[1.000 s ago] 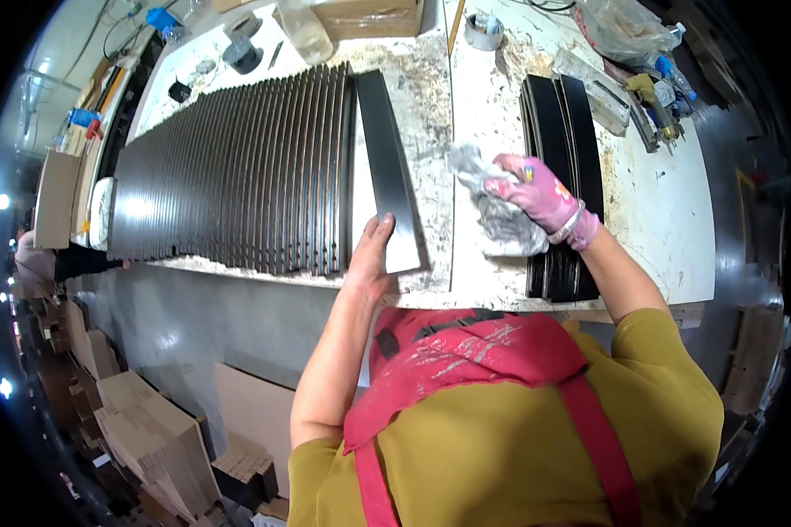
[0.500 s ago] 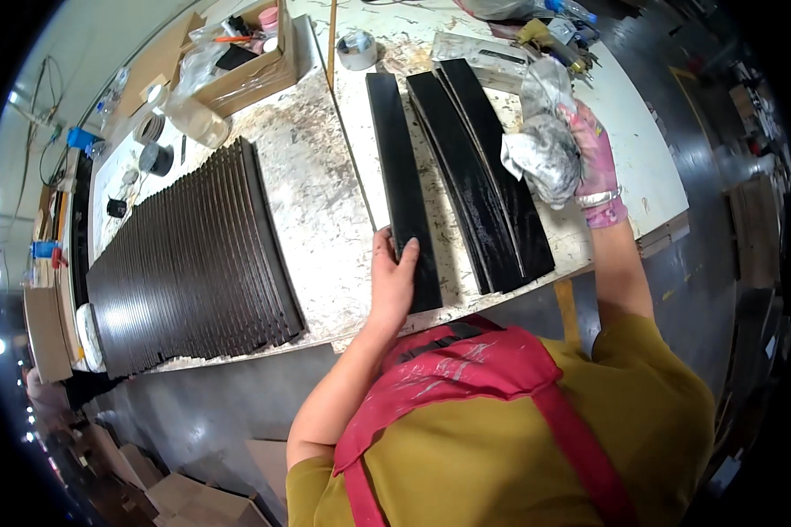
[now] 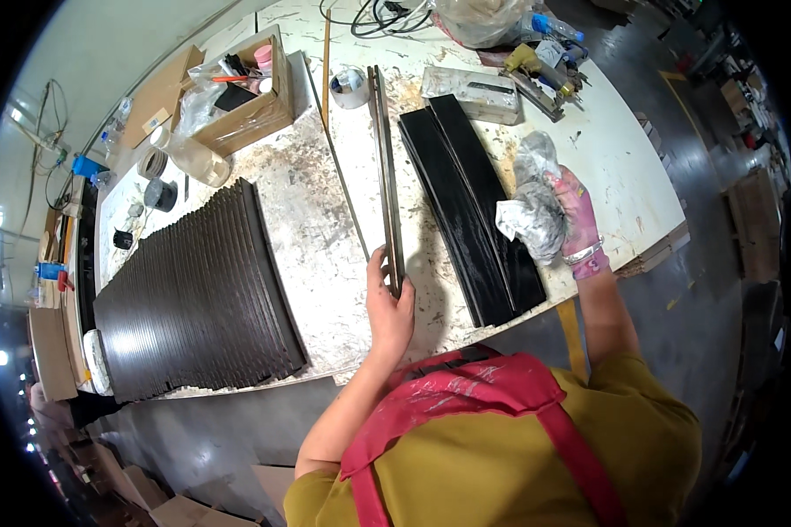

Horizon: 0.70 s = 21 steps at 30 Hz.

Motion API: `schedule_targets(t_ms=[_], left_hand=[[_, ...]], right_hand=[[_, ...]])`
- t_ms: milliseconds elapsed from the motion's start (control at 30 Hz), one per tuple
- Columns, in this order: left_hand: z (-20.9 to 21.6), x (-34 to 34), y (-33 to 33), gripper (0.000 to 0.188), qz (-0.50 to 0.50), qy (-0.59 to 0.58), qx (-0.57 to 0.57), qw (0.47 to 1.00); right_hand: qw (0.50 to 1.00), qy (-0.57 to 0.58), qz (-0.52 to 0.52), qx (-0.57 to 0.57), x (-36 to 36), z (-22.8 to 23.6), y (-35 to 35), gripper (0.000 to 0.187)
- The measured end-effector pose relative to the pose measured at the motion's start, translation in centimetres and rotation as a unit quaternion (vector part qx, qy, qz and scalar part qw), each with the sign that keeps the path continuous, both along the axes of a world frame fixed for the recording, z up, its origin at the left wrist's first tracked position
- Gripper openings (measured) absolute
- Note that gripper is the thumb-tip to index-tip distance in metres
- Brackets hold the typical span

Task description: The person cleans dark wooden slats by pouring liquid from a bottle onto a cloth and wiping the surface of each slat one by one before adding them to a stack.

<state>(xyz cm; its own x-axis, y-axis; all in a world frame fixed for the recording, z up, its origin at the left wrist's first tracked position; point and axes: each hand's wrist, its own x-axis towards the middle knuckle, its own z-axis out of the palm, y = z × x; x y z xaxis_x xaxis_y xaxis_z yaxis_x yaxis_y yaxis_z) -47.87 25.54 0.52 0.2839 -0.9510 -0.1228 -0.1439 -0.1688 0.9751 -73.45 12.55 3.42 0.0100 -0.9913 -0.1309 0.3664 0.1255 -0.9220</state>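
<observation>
My bare left hand [image 3: 390, 309] grips the near end of a long dark strip [image 3: 383, 176], turned on edge so that its narrow side faces up. Right of it, two glossy black boards [image 3: 466, 211] lie side by side on the white worktable [image 3: 628, 167]. A pink glove covers my right hand [image 3: 575, 220], which is closed on a crumpled, grey-stained white rag [image 3: 536, 206]. The rag hangs at the right edge of those boards; I cannot tell if it touches them. To the left, a row of several dark strips [image 3: 202, 299] lies closely overlapped.
At the back left stand a cardboard box [image 3: 255, 114] of supplies, a clear bottle [image 3: 198, 160] and a dark cup [image 3: 159, 195]. A tape roll [image 3: 350, 88], a stained pale block [image 3: 473, 95] and a yellowish tool [image 3: 536, 70] lie at the back. A thin wooden stick [image 3: 327, 70] is nearby.
My left hand has tipped its strip from flat onto its edge, off to the left of the boards. My right hand has come slightly nearer with the rag. The whole view has shifted a little.
</observation>
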Motion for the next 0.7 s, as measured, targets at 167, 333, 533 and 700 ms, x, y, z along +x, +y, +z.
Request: schedule_targets(t_ms=[167, 333, 533, 700], left_hand=[[-1.0, 1.2, 0.5, 0.069, 0.036, -0.009, -0.076, 0.996], [-0.4, 2.0, 1.9, 0.071, 0.075, 0.058, -0.051, 0.994], [-2.5, 4.8, 5.0, 0.056, 0.071, 0.006, -0.007, 0.997], [-0.7, 5.5, 7.4, 0.072, 0.093, -0.071, -0.030, 0.993]], right_hand=[[0.978, 0.173, 0.067, -0.096, 5.7, 1.2, -0.3, 0.023], [0.728, 0.457, 0.171, -0.481, 14.5, 2.5, 3.1, 0.021], [0.590, 0.422, 0.308, -0.616, 21.4, 1.6, 5.5, 0.021], [0.648, 0.556, 0.275, -0.443, 28.0, 3.9, -5.3, 0.034]])
